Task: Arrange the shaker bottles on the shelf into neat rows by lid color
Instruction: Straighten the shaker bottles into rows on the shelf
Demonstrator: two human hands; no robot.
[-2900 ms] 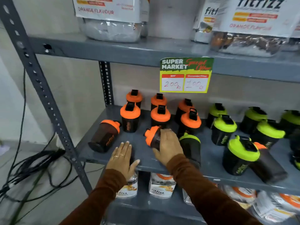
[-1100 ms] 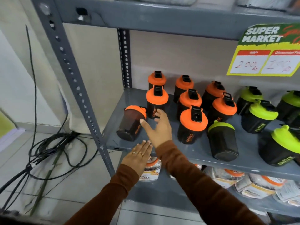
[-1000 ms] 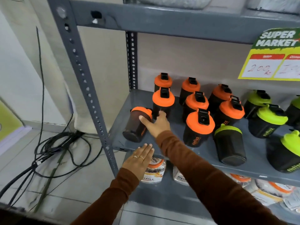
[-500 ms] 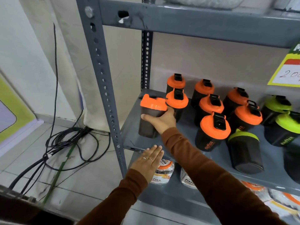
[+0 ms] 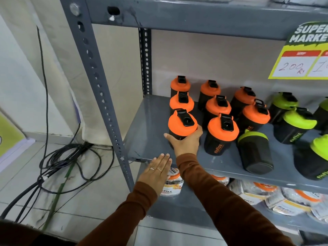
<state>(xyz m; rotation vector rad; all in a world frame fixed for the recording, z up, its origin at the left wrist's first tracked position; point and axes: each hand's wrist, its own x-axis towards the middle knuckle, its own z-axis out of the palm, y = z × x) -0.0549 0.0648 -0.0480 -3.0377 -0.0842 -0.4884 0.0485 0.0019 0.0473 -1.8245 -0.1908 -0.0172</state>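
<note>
Black shaker bottles stand on the grey shelf (image 5: 149, 125). My right hand (image 5: 184, 142) grips the body of an orange-lidded bottle (image 5: 182, 124), upright at the front left of the orange group. Behind it two more orange-lidded bottles (image 5: 181, 102) form a column, with several others (image 5: 222, 126) in rows to the right. A green-lidded bottle (image 5: 254, 153) lies tipped toward me at the front. More green-lidded bottles (image 5: 296, 123) stand on the right. My left hand (image 5: 156, 173), wearing rings, lies flat, fingertips at the shelf's front edge, holding nothing.
A perforated grey upright (image 5: 99, 89) bounds the shelf on the left. A yellow price sign (image 5: 301, 55) hangs from the upper shelf. Packets and jars (image 5: 266, 194) fill the lower shelf. Black cables (image 5: 58, 162) lie on the floor to the left.
My right hand took the orange-lidded bottle that lay tipped at the left, stood it upright and set it in front of the left column of orange lids. My left hand stayed at the shelf edge.
</note>
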